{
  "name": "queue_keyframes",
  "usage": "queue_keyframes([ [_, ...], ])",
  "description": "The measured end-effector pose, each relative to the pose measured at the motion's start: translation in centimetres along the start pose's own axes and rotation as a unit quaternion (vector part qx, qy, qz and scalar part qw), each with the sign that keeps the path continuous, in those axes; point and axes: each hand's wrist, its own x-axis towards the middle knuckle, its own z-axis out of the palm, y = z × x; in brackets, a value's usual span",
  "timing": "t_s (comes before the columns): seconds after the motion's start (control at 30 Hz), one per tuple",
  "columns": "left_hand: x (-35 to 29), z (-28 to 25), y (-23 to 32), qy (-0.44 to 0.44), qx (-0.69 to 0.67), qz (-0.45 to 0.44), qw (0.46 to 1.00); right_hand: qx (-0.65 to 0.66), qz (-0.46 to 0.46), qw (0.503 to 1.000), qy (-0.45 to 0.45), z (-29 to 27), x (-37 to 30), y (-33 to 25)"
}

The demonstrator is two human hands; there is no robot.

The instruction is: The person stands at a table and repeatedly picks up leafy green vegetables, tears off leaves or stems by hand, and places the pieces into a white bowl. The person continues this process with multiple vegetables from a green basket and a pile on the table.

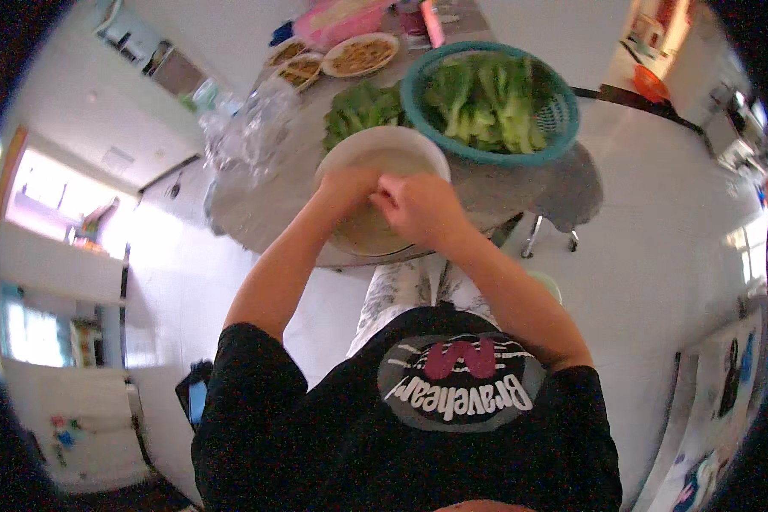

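Note:
A large white bowl [384, 145] stands at the near edge of the table, with what looks like cloudy liquid inside. Both my hands meet over its middle. My left hand [352, 189] reaches in from the left, its fingers bent down and mostly hidden. Beside it my right hand [420, 206] is closed, fingers curled and touching the left. Whatever they may hold between them cannot be made out. Loose green leafy vegetables [363, 113] lie just behind the bowl. To the right, a teal plastic basket [563, 128] holds more leafy greens [491, 102].
Clear plastic bags [247, 128] lie crumpled on the table's left. Farther back are plates of food [360, 55], a pink container [341, 21] and a dark cup [413, 24]. A grey cover [563, 183] hangs over the table's edge. Metal legs [533, 237] stand below right.

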Motion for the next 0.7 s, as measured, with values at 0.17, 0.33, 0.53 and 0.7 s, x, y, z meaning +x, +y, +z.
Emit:
queue_keyframes([
  [0.17, -1.1, -0.5, 0.2, -0.013, -0.043, 0.084, 0.995, -0.033, 0.005, 0.999, -0.011, 0.4, -0.3, -0.4],
  [0.33, 0.3, -0.4, -0.1, 0.013, -0.113, 0.021, 0.993, -0.089, 0.004, 0.996, -0.016, 1.0, -0.3, 0.3],
  [0.53, -0.6, -0.5, -0.9, 0.188, -0.099, 0.169, 0.962, -0.013, 0.041, 0.999, -0.011, 1.8, 0.1, 1.2],
  [0.7, 0.3, -0.9, -0.9, 0.127, -0.327, 0.103, 0.931, -0.109, 0.018, 0.994, -0.002, 0.6, 0.1, 1.0],
])
